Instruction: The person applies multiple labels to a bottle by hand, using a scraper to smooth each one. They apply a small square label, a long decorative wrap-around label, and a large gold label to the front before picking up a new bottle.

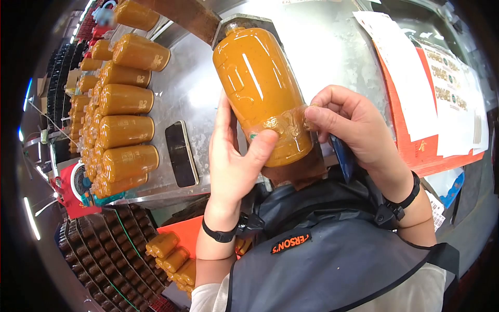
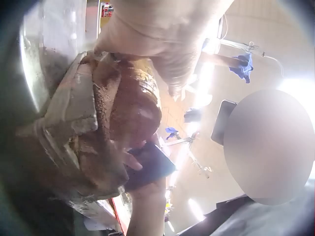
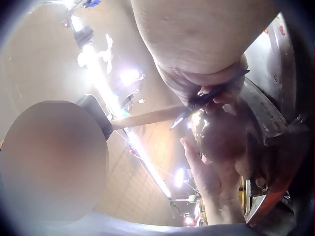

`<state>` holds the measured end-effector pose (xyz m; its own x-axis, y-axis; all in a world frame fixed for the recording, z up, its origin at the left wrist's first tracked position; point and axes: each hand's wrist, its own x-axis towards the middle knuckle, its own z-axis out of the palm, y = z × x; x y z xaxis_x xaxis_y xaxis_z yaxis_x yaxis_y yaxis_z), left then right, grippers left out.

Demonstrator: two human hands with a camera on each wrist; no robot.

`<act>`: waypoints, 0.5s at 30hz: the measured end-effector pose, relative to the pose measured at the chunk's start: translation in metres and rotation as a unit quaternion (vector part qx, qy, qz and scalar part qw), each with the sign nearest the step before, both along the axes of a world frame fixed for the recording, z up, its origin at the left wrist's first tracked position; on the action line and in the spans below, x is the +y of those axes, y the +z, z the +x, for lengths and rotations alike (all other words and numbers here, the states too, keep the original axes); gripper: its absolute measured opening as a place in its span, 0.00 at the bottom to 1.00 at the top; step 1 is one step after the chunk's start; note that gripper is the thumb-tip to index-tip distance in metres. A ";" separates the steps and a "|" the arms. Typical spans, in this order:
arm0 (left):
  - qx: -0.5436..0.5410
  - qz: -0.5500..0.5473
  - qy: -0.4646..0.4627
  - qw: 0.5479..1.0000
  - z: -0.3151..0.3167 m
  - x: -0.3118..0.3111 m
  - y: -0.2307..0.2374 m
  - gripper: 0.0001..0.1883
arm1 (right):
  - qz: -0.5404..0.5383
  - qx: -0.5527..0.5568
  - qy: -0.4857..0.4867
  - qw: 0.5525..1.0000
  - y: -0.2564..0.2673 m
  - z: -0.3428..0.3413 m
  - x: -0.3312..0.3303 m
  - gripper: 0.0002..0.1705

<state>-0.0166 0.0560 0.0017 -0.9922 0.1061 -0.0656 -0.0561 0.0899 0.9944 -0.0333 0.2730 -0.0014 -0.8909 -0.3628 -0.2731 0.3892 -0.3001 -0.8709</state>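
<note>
A large bottle of orange-brown content lies on its side in the head view, its neck against a metal holder. My left hand grips the bottle's lower left side, thumb on a clear label strip near the base. At the bottle's right side, my right hand pinches the end of that strip between thumb and forefinger. A dark blue pointed object sticks out below the right hand's curled fingers. In the right wrist view the left hand lies along the bottle.
Several filled bottles lie stacked at the left of the metal table. A phone lies between them and my left hand. Label sheets rest on a red board at the right. Dark crates stand lower left.
</note>
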 end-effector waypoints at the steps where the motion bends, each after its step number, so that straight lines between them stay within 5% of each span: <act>1: 0.003 0.001 -0.002 1.000 0.001 0.005 0.002 0.48 | -0.007 -0.002 0.002 1.000 0.000 -0.001 0.002 0.09; 3: 0.057 -0.026 0.062 0.996 0.004 0.017 0.005 0.50 | -0.007 0.001 -0.001 1.000 -0.001 -0.002 0.003 0.08; 15: 0.022 0.008 0.011 1.000 -0.002 0.007 0.003 0.46 | -0.031 0.004 0.018 0.999 -0.008 -0.003 0.000 0.09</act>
